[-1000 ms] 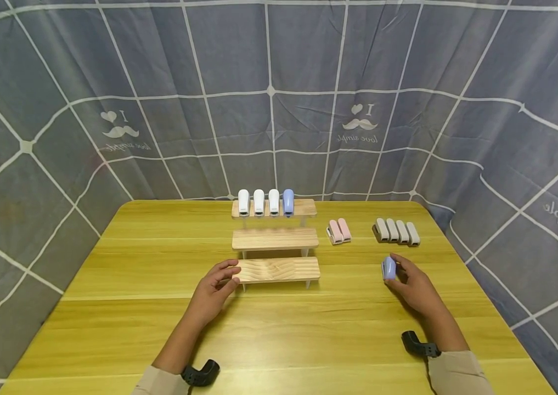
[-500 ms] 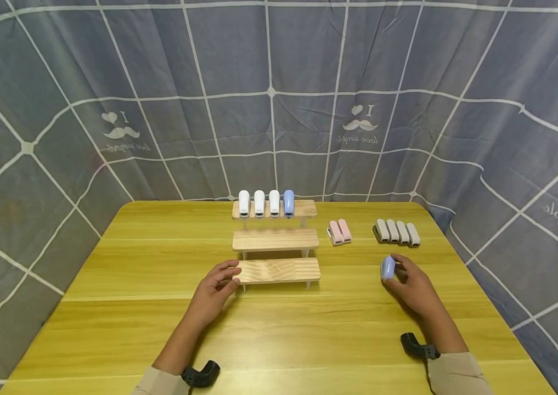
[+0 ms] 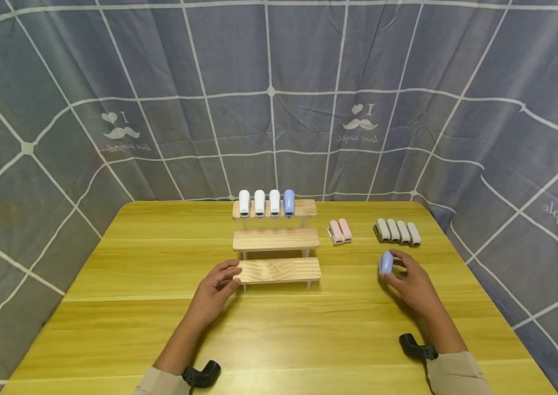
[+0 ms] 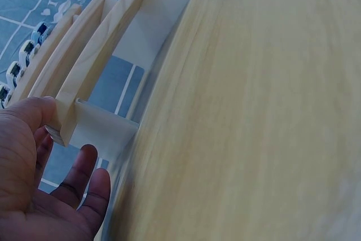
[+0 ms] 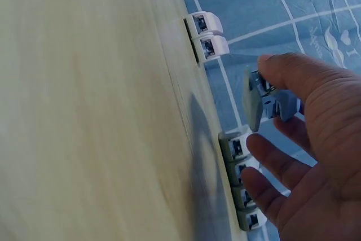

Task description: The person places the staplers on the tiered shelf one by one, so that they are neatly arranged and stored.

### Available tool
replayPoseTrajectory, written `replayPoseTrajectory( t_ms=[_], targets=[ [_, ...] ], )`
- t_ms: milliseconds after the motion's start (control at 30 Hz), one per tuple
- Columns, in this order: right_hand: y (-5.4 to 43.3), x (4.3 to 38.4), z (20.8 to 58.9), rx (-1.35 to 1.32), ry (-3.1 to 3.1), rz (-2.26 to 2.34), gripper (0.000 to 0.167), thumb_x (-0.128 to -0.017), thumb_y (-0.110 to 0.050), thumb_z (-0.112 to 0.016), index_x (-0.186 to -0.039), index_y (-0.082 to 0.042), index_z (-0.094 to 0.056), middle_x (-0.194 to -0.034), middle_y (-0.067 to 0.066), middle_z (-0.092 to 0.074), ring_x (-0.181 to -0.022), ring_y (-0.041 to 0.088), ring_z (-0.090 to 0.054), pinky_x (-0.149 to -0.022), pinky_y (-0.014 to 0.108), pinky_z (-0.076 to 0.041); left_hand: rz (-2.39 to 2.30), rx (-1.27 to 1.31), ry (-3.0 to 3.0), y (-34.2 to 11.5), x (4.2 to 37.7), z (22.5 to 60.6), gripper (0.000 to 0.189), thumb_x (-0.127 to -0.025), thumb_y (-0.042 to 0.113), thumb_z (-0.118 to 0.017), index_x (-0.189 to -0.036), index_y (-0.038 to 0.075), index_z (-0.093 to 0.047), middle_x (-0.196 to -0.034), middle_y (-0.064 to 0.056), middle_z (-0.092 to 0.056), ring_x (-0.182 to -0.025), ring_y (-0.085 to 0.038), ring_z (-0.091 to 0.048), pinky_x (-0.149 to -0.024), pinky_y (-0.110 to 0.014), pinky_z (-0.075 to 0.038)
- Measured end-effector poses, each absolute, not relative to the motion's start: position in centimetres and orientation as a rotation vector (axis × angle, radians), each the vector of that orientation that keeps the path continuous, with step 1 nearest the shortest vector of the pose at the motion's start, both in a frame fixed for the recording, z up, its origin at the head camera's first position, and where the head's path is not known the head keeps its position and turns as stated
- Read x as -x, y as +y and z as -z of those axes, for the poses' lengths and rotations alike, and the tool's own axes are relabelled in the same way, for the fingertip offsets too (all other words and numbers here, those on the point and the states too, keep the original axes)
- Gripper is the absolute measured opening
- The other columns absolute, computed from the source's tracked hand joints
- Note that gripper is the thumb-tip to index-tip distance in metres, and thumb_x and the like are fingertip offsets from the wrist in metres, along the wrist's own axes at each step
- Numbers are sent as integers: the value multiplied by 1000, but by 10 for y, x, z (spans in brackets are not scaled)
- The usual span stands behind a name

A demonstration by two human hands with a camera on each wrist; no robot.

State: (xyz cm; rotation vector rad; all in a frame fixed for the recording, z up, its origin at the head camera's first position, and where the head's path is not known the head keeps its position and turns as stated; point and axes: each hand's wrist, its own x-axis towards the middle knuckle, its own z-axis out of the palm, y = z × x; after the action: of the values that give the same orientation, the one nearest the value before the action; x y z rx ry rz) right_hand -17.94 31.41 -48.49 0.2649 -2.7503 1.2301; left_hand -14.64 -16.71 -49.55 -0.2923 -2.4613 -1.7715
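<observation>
In the head view my right hand point(image 3: 411, 280) pinches a blue mini stapler point(image 3: 385, 263) between thumb and fingers. The right wrist view shows this stapler point(image 5: 268, 97) lifted off the table, its metal inside visible and the other fingers spread below. My left hand point(image 3: 216, 293) grips the left end of the lowest step of a three-step wooden stand point(image 3: 279, 270), thumb against the board's end in the left wrist view. On the top step stand three white staplers point(image 3: 259, 203) and, right of them, another blue stapler point(image 3: 289, 203). Bare wood shows on the middle step point(image 3: 276, 239).
Two pink staplers point(image 3: 340, 231) lie on the table right of the stand. Farther right is a row of several grey staplers point(image 3: 397, 232), just beyond my right hand. A grey checked curtain point(image 3: 308, 120) hangs behind and beside the wooden table point(image 3: 308, 340).
My right hand has raised the blue stapler and shifted it slightly left and away from me. The left hand stays at the stand's end.
</observation>
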Motion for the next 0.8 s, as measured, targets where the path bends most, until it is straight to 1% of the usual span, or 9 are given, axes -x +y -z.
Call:
replayPoseTrajectory(
  t_ms=[100, 333, 600, 800],
  targets=[
    [310, 179, 482, -269, -2734, -1253, 65, -93, -10, -71, -146, 6, -37, -141, 30, -45, -126, 47, -47, -96, 59, -45, 1766, 299, -2460, -167, 146, 496, 28, -98, 16, -66, -123, 5, -69, -142, -2, -53, -125, -24, -54, -96, -37, -49],
    [301, 180, 478, -288, -2709, -1292, 64, -93, -8, -71, -146, 7, -38, -141, 29, -45, -125, 46, -49, -95, 58, -45, 1766, 308, -2462, -166, 145, 493, 29, -98, 19, -66, -124, 6, -69, -142, -2, -52, -125, -25, -54, -97, -44, -48],
    [292, 182, 472, -330, -2691, -1324, 63, -92, -6, -71, -145, 8, -39, -141, 29, -45, -124, 46, -49, -94, 57, -45, 1752, 304, -2463, -167, 146, 495, 28, -98, 16, -66, -124, 6, -69, -142, -1, -53, -125, -24, -55, -96, -40, -49],
    [286, 186, 471, -390, -2695, -1290, 62, -91, -6, -72, -145, 7, -42, -139, 28, -48, -122, 46, -51, -92, 56, -46, 1750, 303, -2465, -167, 145, 495, 29, -98, 17, -66, -124, 6, -69, -142, -1, -53, -125, -24, -54, -96, -41, -49]
  ],
)
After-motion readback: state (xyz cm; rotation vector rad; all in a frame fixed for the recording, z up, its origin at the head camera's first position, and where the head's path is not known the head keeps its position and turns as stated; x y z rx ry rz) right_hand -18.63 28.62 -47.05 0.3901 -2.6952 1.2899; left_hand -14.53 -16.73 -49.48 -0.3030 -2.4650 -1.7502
